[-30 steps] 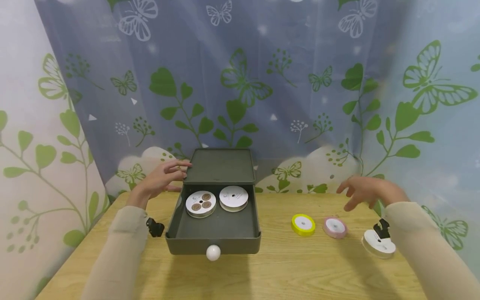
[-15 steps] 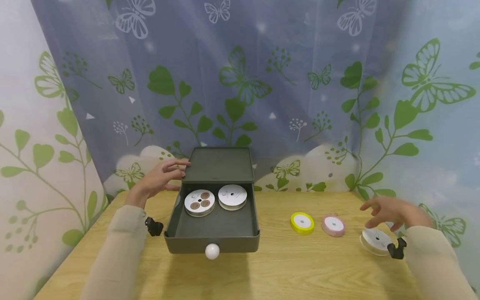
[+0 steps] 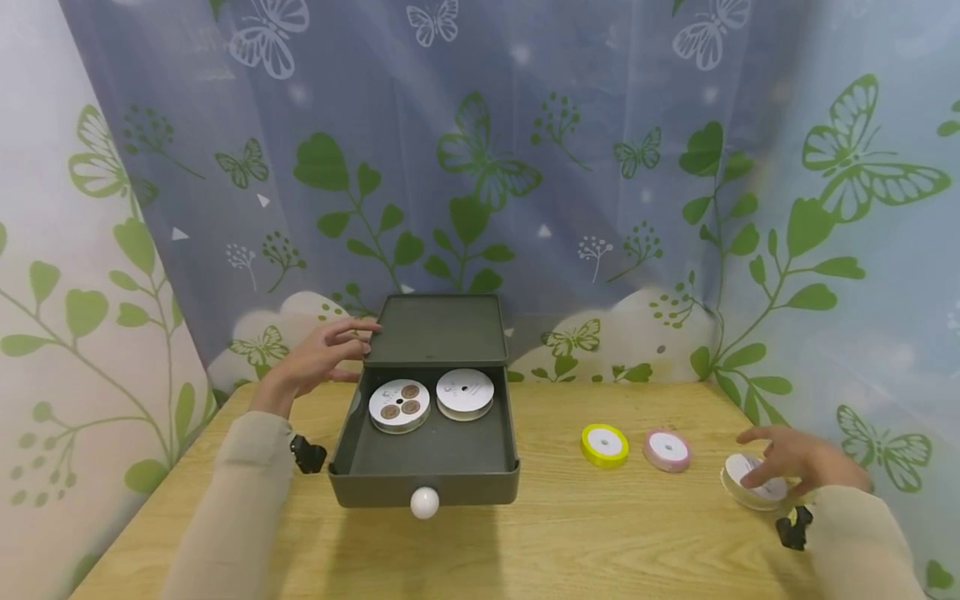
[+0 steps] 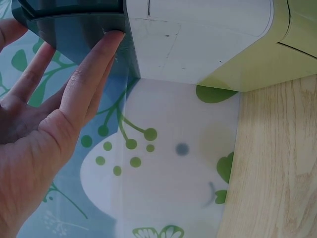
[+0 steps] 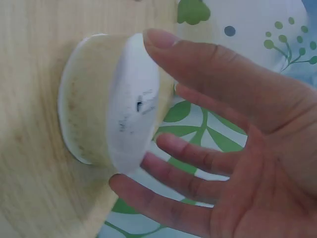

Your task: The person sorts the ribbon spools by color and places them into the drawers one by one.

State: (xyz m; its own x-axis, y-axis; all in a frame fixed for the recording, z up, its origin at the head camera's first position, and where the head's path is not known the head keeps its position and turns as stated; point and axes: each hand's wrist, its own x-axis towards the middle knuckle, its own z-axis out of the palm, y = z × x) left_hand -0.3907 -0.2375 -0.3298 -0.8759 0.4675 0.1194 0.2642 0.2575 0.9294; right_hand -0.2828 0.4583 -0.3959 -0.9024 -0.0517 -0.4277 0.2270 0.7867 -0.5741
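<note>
1. The right hand [image 3: 806, 458] is over the white-faced ribbon spool [image 5: 111, 106], which lies flat at the right end of the loose row, well apart from the box. Its grip is wide: the thumb reaches to the near rim while the fingers spread past the far side, probably because such a broad disc is best spanned across its edge. Whether the fingertips press on it, I cannot tell.
2. The left hand [image 3: 318, 358] has its fingers extended against the left side of the dark grey drawer box [image 3: 442, 329], holding nothing. This looks like a steadying touch, keeping the box from shifting.
3. The drawer [image 3: 442, 458] stands pulled out, white knob [image 3: 424, 502] toward the person, leaving its inside within reach from above.
4. Toward its back, a spool with three brown discs [image 3: 400, 406] and a plain white spool [image 3: 465, 392] lie side by side, label faces up; the front floor is bare.
5. On the wooden table [image 3: 600, 533], the yellow spool [image 3: 604, 444] and pink spool [image 3: 667, 450] lie flat, so they should not roll.
</note>
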